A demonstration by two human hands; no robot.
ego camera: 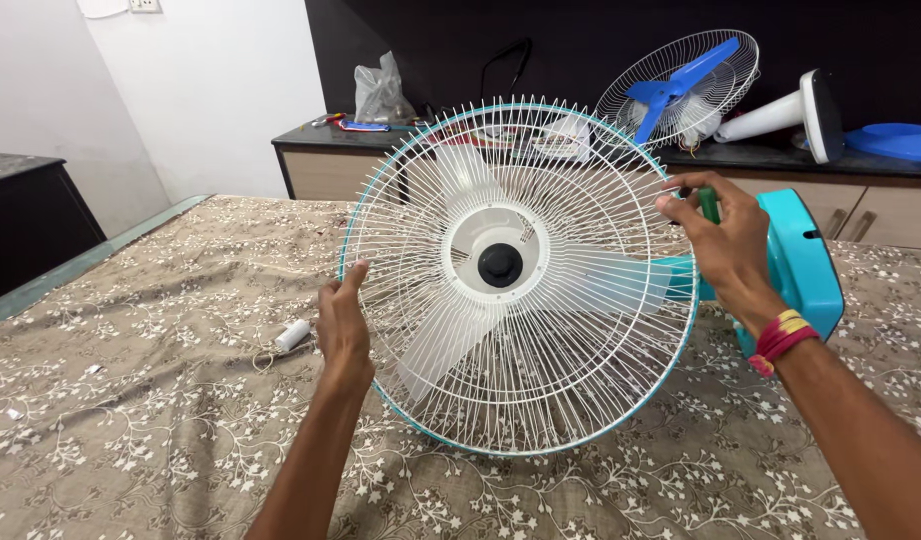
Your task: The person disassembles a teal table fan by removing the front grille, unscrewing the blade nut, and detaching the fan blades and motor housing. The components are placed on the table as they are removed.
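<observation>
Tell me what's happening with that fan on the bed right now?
A person is handling a table fan lying on a floral bedsheet. The left hand grips the left rim of the white wire guard, while the right hand holds the right rim along with a green-handled tool. The fan's teal base sits behind. A second fan rests on the counter beyond.
</observation>
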